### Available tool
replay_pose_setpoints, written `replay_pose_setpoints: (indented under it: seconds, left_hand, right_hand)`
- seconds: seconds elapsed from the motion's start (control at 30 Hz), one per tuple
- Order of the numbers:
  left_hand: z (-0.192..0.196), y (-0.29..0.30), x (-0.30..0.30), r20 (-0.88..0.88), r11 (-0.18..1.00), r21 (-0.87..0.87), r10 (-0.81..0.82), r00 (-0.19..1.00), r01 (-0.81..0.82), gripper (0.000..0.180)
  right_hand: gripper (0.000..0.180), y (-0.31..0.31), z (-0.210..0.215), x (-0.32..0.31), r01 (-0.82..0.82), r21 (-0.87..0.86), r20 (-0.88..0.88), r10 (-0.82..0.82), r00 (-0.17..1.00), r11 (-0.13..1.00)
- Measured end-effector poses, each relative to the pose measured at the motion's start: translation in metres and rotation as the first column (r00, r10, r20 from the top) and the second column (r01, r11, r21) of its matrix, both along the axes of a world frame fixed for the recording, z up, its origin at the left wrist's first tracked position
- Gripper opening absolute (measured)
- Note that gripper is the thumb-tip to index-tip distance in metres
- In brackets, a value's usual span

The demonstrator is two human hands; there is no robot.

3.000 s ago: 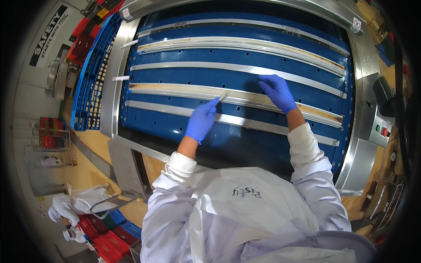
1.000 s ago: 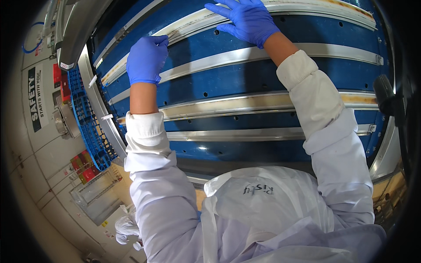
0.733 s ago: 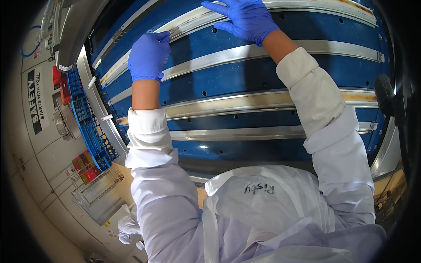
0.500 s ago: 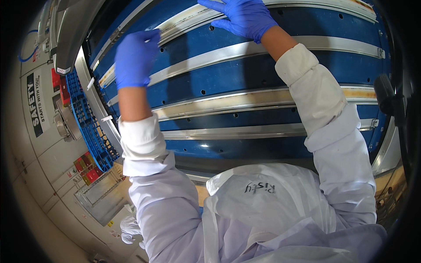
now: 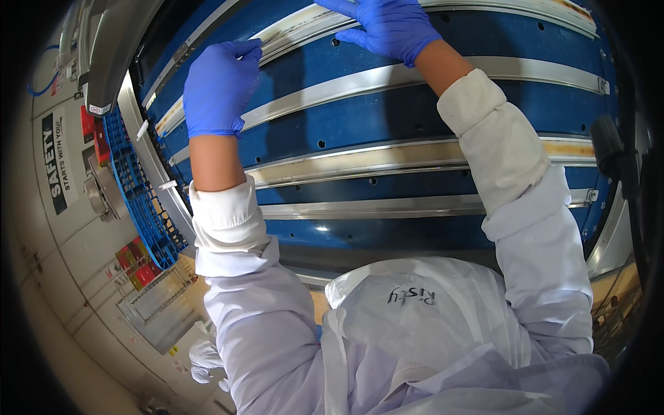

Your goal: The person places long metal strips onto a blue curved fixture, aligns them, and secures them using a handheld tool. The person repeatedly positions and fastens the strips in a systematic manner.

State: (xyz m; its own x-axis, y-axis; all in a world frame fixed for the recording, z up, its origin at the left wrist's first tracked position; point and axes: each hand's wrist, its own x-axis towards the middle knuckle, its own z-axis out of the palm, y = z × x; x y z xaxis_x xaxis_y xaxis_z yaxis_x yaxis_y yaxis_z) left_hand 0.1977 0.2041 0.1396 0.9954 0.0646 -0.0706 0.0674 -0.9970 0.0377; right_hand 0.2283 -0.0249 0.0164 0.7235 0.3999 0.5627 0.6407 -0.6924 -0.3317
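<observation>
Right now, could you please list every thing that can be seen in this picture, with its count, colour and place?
conveyor belt: one, blue, sloping across the upper middle
metal strips: at least four, silver with some yellowish stain, lying across the belt
machine frame: one, steel grey, along the belt's left edge
mesh panel: one, blue, left of the frame
wall sign: one, black and white, far left
red labels: a few, lower left wall
coat: one, white, bottom middle
left hand: blue glove, fingertips on the end of the uppermost strip
right hand: blue glove, pressing on the same strip at the top
</observation>
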Motion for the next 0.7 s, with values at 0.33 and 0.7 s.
replay_pose_setpoints:
  seconds: [0.33,0.7]
  left_hand:
    - [-0.001,-0.011,0.002,0.001,1.0,-0.014,-0.019,1.0,0.019,0.024]
    - [0.002,-0.018,0.002,0.005,0.997,0.062,-0.038,0.999,0.038,0.023]
  right_hand:
    - [0.059,0.001,0.0,0.0,-0.012,0.002,0.02,0.012,1.0,1.0]
    - [0.061,0.002,0.002,-0.001,0.014,-0.048,-0.005,-0.015,1.0,0.999]
